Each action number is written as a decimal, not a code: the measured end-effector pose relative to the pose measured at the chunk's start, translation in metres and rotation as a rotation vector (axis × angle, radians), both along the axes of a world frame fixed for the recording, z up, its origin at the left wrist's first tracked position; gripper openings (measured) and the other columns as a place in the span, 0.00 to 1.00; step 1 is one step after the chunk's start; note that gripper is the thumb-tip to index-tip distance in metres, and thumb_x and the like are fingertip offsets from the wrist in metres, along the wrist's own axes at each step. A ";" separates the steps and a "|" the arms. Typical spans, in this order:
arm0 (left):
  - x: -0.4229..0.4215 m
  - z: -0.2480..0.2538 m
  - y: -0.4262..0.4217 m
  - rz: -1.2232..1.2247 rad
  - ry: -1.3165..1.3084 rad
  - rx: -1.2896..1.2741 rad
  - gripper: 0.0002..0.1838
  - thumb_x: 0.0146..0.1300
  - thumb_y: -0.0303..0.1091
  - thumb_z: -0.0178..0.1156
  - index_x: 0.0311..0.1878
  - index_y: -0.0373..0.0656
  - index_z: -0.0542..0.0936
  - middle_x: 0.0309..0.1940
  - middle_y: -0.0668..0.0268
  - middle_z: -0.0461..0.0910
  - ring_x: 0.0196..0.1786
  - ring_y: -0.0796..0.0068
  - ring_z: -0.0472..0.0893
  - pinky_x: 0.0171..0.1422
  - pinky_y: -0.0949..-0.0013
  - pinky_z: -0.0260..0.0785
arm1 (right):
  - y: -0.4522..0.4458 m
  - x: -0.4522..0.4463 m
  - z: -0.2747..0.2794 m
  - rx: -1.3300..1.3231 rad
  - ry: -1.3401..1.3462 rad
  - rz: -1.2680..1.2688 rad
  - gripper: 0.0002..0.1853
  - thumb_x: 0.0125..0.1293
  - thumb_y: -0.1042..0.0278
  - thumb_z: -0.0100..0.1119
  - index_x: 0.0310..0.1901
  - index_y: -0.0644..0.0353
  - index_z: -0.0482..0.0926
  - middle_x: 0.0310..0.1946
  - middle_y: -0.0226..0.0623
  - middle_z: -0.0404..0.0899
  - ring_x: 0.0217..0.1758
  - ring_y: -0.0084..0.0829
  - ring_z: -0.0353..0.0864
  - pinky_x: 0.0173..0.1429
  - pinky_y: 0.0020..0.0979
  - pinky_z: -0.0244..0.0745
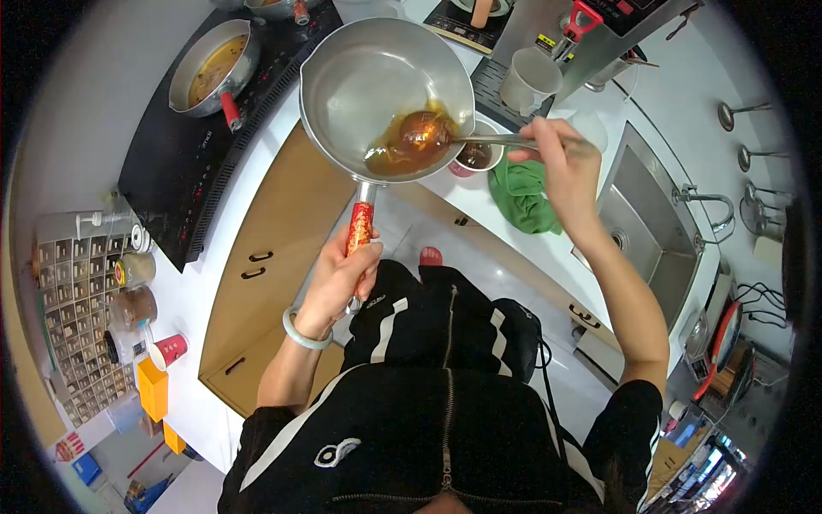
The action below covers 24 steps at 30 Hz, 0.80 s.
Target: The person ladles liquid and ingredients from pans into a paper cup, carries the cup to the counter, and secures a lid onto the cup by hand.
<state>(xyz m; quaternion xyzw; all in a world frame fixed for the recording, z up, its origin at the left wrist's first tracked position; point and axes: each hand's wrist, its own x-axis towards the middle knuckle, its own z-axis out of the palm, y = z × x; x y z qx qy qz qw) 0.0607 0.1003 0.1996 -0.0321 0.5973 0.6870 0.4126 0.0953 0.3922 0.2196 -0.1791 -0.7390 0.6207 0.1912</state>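
Observation:
My left hand (342, 272) is wrapped round the red patterned handle of a silver saucepan (347, 81), which it holds up off the worktop, above the cabinet front and floor. Brown, syrupy liquid (390, 154) lies in a pool at the near right side of the pan. A metal ladle (492, 139) is gripped in my right hand (562, 161), its bowl down in that liquid. Partly hidden behind the pan's right rim stands a paper cup (479, 158) with dark contents. A crumpled green cloth (522, 199) lies below my right hand.
Another saucepan (214, 73) with yellowish liquid sits on the black induction hob (158, 180) at left. A translucent jug (529, 79) stands by a dispensing machine. The sink (655, 223) is at right. Jars and a red cup (169, 349) line the left counter.

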 end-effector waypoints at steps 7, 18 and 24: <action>0.001 -0.006 -0.006 -0.004 -0.005 0.017 0.12 0.64 0.28 0.55 0.48 0.36 0.67 0.17 0.72 0.65 0.12 0.85 0.62 0.15 0.78 0.54 | -0.003 -0.009 0.003 -0.271 0.014 -0.044 0.15 0.69 0.61 0.54 0.37 0.68 0.77 0.33 0.38 0.78 0.28 0.31 0.83 0.33 0.27 0.79; -0.008 -0.016 0.001 0.004 0.030 -0.037 0.12 0.64 0.29 0.54 0.48 0.37 0.67 0.17 0.72 0.65 0.12 0.84 0.63 0.16 0.79 0.55 | 0.015 0.004 0.028 -0.136 0.041 -0.091 0.15 0.69 0.62 0.53 0.38 0.70 0.78 0.33 0.38 0.79 0.28 0.28 0.84 0.31 0.23 0.77; -0.016 -0.025 0.003 0.033 0.041 -0.027 0.12 0.63 0.29 0.55 0.48 0.37 0.67 0.18 0.72 0.65 0.12 0.84 0.63 0.16 0.78 0.56 | 0.033 0.025 0.026 -0.021 0.026 -0.114 0.15 0.70 0.62 0.52 0.39 0.70 0.78 0.33 0.37 0.79 0.30 0.27 0.83 0.37 0.23 0.75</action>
